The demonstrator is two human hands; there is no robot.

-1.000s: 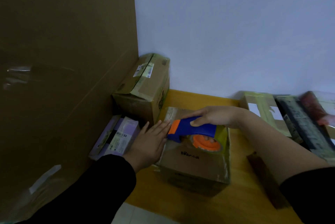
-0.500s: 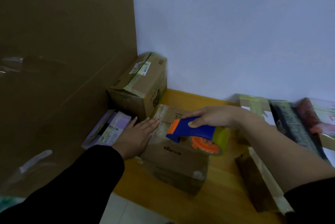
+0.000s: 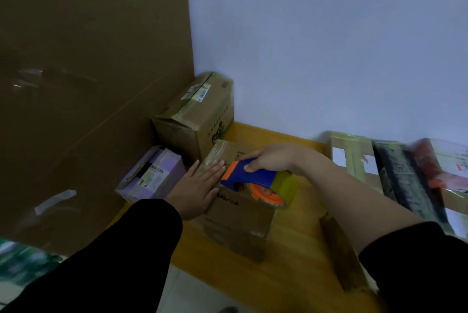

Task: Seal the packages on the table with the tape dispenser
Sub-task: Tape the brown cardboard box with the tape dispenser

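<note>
Our left hand lies flat, fingers straight, on one small box mid-table. Our right hand grips the single tape dispenser over its top. Two more stand behind, a tall box and a purple box. Three blurred packages lie to the right.

Black left sleeve to wrist, black right sleeve above bare forearm.
</note>
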